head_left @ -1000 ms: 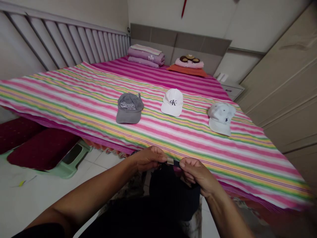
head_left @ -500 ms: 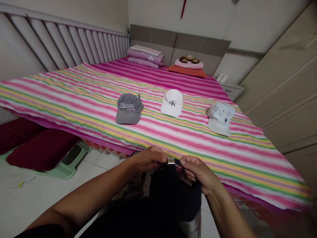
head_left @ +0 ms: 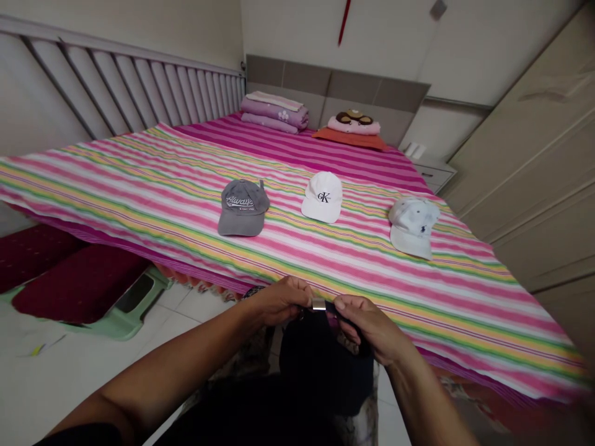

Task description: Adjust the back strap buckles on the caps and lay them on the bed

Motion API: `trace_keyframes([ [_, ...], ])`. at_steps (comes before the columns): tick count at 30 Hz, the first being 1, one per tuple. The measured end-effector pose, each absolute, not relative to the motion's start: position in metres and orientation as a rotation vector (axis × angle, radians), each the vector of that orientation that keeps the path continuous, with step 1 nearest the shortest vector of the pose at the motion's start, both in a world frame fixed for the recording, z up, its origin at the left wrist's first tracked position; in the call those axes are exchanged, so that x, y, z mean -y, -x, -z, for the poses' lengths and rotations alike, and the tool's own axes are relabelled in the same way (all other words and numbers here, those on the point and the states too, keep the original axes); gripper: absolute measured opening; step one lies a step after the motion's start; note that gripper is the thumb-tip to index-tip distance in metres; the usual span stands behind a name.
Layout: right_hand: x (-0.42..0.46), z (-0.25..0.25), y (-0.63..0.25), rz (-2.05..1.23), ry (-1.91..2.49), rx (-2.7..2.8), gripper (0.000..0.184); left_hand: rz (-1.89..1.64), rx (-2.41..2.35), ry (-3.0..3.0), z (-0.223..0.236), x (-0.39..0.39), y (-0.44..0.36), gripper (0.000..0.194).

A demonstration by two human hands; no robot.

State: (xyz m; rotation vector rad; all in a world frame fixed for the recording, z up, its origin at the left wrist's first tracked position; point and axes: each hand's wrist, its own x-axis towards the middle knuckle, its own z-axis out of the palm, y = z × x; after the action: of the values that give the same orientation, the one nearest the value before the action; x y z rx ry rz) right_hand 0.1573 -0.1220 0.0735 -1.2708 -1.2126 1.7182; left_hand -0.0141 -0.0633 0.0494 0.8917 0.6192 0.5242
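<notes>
A dark baseball cap [head_left: 320, 359] hangs over my lap at the near edge of the bed. Its back strap carries a shiny metal buckle [head_left: 318, 304]. My left hand [head_left: 286, 300] pinches the strap on the left side of the buckle. On the buckle's right, my right hand [head_left: 365, 319] grips the strap between thumb and fingers. Beyond them on the striped sheet lie a grey cap [head_left: 242, 210] with white lettering, a white cap [head_left: 322, 199] with dark letters, and a pale cap [head_left: 413, 228] with a small dark emblem.
The striped sheet [head_left: 297, 248] covers the near part of the bed. Folded purple bedding [head_left: 274, 113] and a pink and orange pile [head_left: 351, 133] rest by the headboard. A green stool [head_left: 134, 310] with a dark red cover stands at left, a wardrobe [head_left: 548, 142] at right.
My right hand has shifted slightly left, nearer the buckle, and the dark cap has moved a little left with it. Both hands keep hold of the strap. The view has tilted slightly upward.
</notes>
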Motion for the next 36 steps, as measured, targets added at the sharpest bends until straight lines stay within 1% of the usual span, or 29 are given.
trace_keyframes([
  [4,0.119,-0.074,-0.154,-1.654,1.366,1.288,0.038,-0.517,-0.659,-0.938,-0.049,0.065,0.011,0.008],
  [7,0.117,-0.074,-0.152,-1.655,1.404,1.212,0.037,-0.535,-0.637,-0.920,-0.049,0.064,0.009,0.012],
  [10,0.116,-0.074,-0.153,-1.701,1.404,1.107,0.034,-0.500,-0.604,-0.877,-0.052,0.063,0.010,0.010],
  [15,0.116,-0.072,-0.155,-1.731,1.410,1.041,0.028,-0.434,-0.562,-0.874,-0.051,0.063,0.013,0.024],
  [21,0.116,-0.071,-0.155,-1.691,1.450,1.071,0.027,-0.417,-0.589,-0.851,-0.044,0.066,0.012,0.026],
  [27,0.121,-0.069,-0.154,-1.746,1.436,1.124,0.032,-0.438,-0.623,-0.824,-0.044,0.068,0.011,0.027],
  [33,0.129,-0.067,-0.151,-1.764,1.468,1.093,0.024,-0.454,-0.585,-0.812,-0.044,0.071,0.012,0.025],
  [36,0.131,-0.065,-0.152,-1.780,1.393,1.013,0.023,-0.469,-0.563,-0.916,-0.046,0.076,0.015,0.031],
])
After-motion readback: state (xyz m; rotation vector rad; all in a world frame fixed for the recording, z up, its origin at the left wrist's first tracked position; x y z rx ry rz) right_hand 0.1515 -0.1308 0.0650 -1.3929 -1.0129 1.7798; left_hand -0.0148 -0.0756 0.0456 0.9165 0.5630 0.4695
